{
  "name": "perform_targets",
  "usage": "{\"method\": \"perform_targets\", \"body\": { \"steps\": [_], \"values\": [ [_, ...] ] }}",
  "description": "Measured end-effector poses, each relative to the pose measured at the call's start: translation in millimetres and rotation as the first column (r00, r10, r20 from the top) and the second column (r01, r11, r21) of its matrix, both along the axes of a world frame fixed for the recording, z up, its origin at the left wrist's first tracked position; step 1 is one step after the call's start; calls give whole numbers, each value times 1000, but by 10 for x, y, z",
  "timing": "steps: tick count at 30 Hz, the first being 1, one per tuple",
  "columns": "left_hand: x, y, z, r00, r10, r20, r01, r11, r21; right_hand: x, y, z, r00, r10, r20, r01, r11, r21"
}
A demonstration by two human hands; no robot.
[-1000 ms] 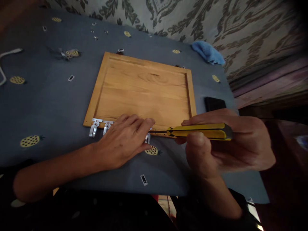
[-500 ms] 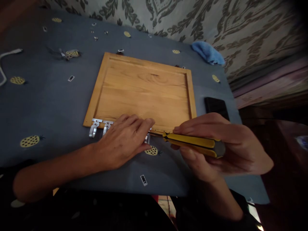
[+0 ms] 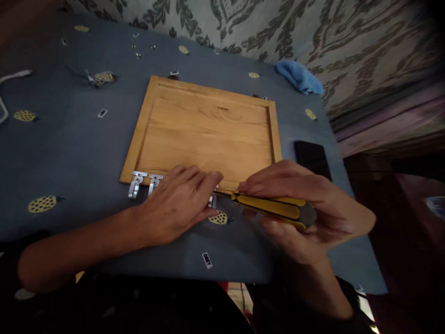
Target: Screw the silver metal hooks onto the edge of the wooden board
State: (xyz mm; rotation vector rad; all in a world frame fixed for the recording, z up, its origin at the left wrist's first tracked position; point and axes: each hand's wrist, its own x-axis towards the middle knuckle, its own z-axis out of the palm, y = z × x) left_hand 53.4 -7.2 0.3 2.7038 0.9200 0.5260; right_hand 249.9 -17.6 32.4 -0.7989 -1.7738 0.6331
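Note:
A wooden panel (image 3: 205, 130) lies flat on a blue-grey tablecloth (image 3: 69, 153) printed with pineapples. Metal hooks (image 3: 137, 183) hang off the panel's near edge. My left hand (image 3: 177, 204) lies flat over that edge with its fingers stretched out, pressing on a hook that shows only at the fingertips (image 3: 212, 199). My right hand (image 3: 306, 208) is closed round a yellow and black screwdriver (image 3: 271, 208). The screwdriver's shaft points left, and its tip is at the hook under my left fingertips.
A black phone-like slab (image 3: 311, 155) lies right of the panel. A blue cloth (image 3: 299, 76) sits at the far right by the patterned wall. Small screws and metal bits (image 3: 139, 48) are scattered at the far left, and a white cable (image 3: 10, 83) lies at the left edge.
My right hand has moved left and lower with the screwdriver, bringing its tip up to the hook. The left hand has stayed in place.

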Motion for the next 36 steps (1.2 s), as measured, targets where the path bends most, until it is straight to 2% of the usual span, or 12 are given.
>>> {"method": "perform_targets", "body": {
  "steps": [3,6,12,18,23,28,36],
  "values": [
    [1,5,2,1000,-1,0,1,1000,-2,20,19,24,992,123,7,-123,990,69],
    [3,4,-5,1000,-3,13,3,1000,14,59,11,21,985,171,23,-171,985,4],
    [1,-4,-11,1000,0,26,-1,999,38,62,-33,-31,995,57,-78,-56,998,18],
    [-1,-7,-10,1000,4,16,-4,1000,27,21,-30,-59,995,-24,-97,26,999,24],
    [-4,-8,-23,1000,7,14,-7,1000,20,16,-7,-51,995,-88,-43,92,992,91],
    [-2,-6,-23,1000,3,25,-3,1000,26,26,-17,-23,996,-88,13,87,991,101],
    [6,-6,-7,1000,14,-16,-14,1000,5,26,-17,-32,981,-176,77,163,975,153]
  ]
}}
